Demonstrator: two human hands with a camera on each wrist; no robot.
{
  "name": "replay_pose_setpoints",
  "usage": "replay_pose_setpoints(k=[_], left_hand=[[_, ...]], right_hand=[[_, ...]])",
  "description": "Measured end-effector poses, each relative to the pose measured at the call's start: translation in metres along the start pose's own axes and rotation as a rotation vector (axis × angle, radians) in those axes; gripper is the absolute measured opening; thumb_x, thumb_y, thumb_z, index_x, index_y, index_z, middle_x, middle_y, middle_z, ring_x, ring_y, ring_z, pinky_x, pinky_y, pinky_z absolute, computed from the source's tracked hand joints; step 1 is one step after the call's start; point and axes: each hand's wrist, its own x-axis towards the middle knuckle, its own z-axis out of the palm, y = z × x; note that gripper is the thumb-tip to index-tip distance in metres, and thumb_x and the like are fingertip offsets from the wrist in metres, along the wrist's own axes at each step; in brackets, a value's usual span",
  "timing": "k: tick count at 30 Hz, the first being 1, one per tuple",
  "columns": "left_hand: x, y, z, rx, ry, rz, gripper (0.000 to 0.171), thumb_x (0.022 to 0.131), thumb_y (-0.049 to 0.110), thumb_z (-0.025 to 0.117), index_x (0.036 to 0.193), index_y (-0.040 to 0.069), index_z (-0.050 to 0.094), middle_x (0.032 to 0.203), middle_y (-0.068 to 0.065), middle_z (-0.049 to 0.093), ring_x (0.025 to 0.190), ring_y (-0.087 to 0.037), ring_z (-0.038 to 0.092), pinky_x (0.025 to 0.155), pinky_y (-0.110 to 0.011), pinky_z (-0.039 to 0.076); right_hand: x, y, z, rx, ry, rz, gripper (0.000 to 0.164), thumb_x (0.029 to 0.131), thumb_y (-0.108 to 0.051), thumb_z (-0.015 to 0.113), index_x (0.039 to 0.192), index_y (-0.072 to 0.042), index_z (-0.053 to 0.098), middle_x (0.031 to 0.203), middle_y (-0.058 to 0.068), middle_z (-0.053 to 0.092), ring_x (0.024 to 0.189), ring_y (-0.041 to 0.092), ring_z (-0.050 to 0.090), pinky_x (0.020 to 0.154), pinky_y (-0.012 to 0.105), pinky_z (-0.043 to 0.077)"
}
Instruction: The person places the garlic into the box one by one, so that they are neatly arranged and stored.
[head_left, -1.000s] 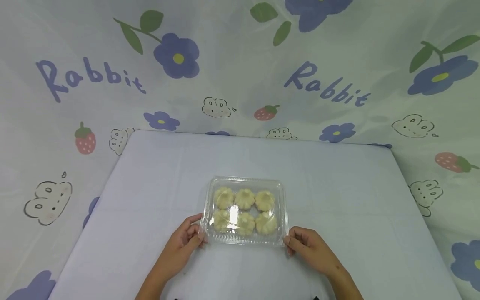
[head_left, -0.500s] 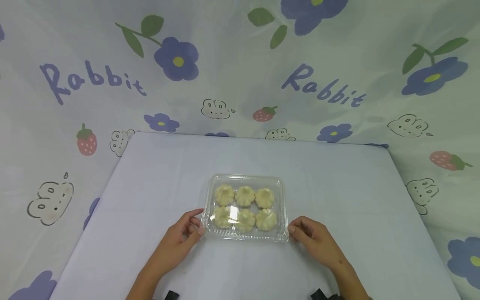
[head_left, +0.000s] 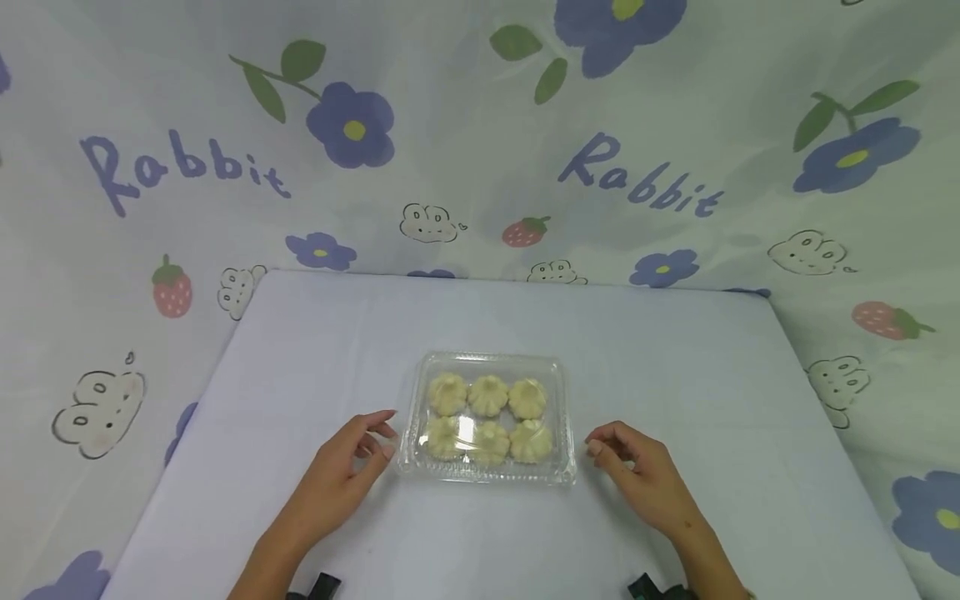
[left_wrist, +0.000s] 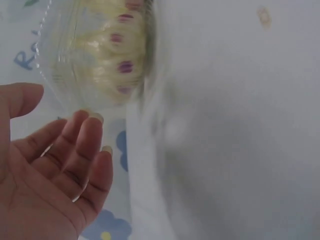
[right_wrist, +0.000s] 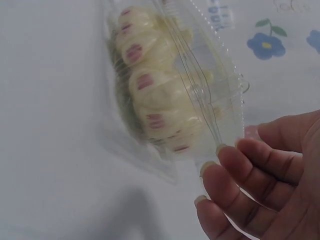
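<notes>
A clear plastic clamshell box lies closed on the white-covered table in the head view. Several pale yellow, flower-shaped pastries sit inside it in two rows. Reddish-purple marks show on their sides in both wrist views. My left hand is just off the box's left side, fingers loosely bent and holding nothing. On the other side, my right hand hovers beside the lower right corner, a small gap from the box, also holding nothing. In the right wrist view, the fingertips appear close to the lid's edge.
The table has a plain white cover. Behind it and at its sides hangs a curtain printed with flowers, strawberries, rabbits and lettering. Black wrist devices show at the bottom edge.
Both hands have let go of the box and drawn apart, the left hand leftward and the right hand rightward. The box, earlier held at both sides, now rests on the table.
</notes>
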Motion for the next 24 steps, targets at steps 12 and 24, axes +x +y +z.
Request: replay_pose_setpoints(k=[12, 24], left_hand=[[0.025, 0.002, -0.022, 0.235, 0.178, 0.16, 0.05, 0.1, 0.012, 0.071, 0.147, 0.008, 0.053, 0.137, -0.004, 0.06, 0.12, -0.023, 0.058, 0.097, -0.051, 0.049], [0.04, 0.004, -0.035, 0.375, 0.24, 0.28, 0.066, 0.094, 0.018, 0.075, 0.153, 0.006, 0.048, 0.151, -0.014, 0.052, 0.137, -0.038, 0.048, 0.107, -0.062, 0.038]], right_hand=[[0.011, -0.002, -0.016, -0.393, 0.238, -0.293, 0.023, 0.095, -0.004, 0.073, 0.117, -0.008, 0.068, 0.113, -0.003, 0.071, 0.103, 0.017, 0.066, 0.091, 0.022, 0.047], [0.012, 0.004, -0.038, -0.64, 0.261, -0.289, 0.078, 0.089, -0.035, 0.082, 0.151, 0.0, 0.048, 0.148, 0.021, 0.053, 0.137, 0.042, 0.048, 0.114, 0.054, 0.038]])
